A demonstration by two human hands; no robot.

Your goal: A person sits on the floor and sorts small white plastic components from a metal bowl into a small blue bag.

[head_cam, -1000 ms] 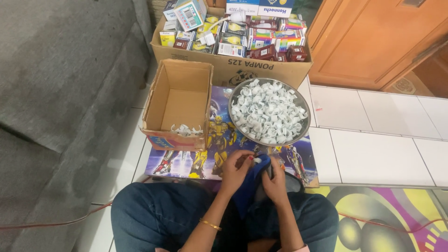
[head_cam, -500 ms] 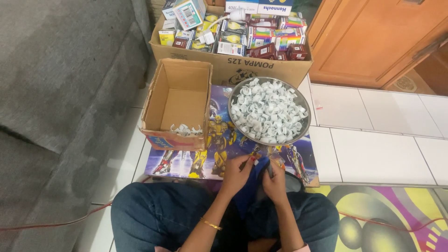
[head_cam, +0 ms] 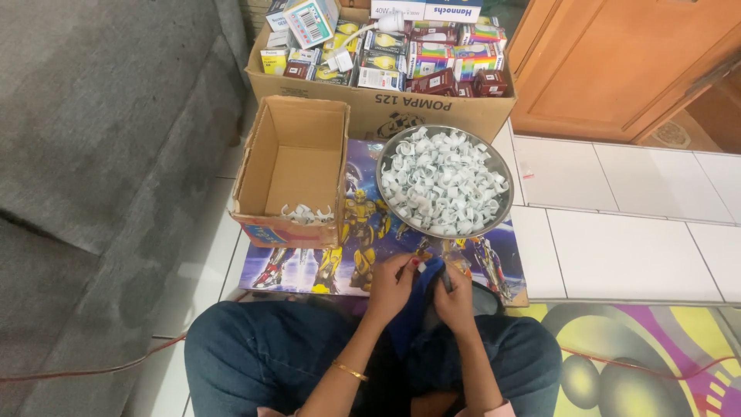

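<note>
A: Entry, head view. Largest item first?

B: Grey sofa fills the left side. Next, a big cardboard carton at the top, packed with small coloured retail boxes. Wooden cabinet door at upper right, white floor tiles below it.

A: Mid-size items?

B: Person seated cross-legged in blue jeans. In front of the knees, a printed mat with a robot cartoon. On it, left, an open small cardboard box with a few white plastic clips at its near wall. Right of that, touching the carton, a round metal bowl heaped with white clips.

A: Hands?

B: Left hand and right hand close together just below the bowl, over the lap. Left hand pinches a small white clip piece at the fingertips. Right hand is curled around a thin dark tool; what kind, cannot tell. Gold bangle on the left wrist.
</note>
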